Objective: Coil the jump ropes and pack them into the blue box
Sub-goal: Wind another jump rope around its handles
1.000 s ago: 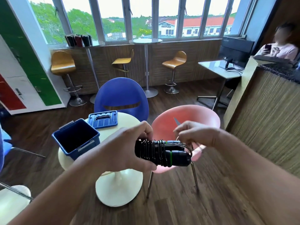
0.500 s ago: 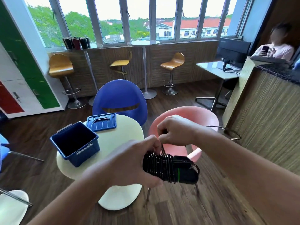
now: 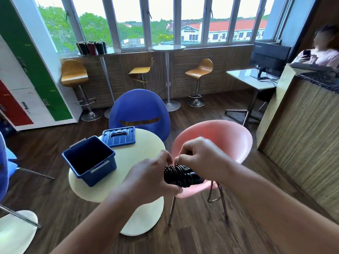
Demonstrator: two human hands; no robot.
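The left hand (image 3: 152,182) is wrapped around a black jump rope (image 3: 180,175) bundle, fingers curled under it and thumb on top, holding it in the air at the near right edge of the round cream table (image 3: 148,145). The cord is wound in tight turns around the two handles, which lie side by side; one shows a thin green ring. The right hand (image 3: 201,160) sits just at 3 o'clock of the left, its fingertips (image 3: 178,159) pinched together on the cord at the top of the bundle, touching the left thumb. A loose loop of rope hangs below the right wrist.

The blue box (image 3: 89,160) stands open on the table at 9 o'clock of the hands, well apart from them. Its blue lid (image 3: 118,137) lies flat just behind it at 1 o'clock. A pink chair (image 3: 227,140) stands behind the hands, a blue chair (image 3: 139,109) beyond the table.
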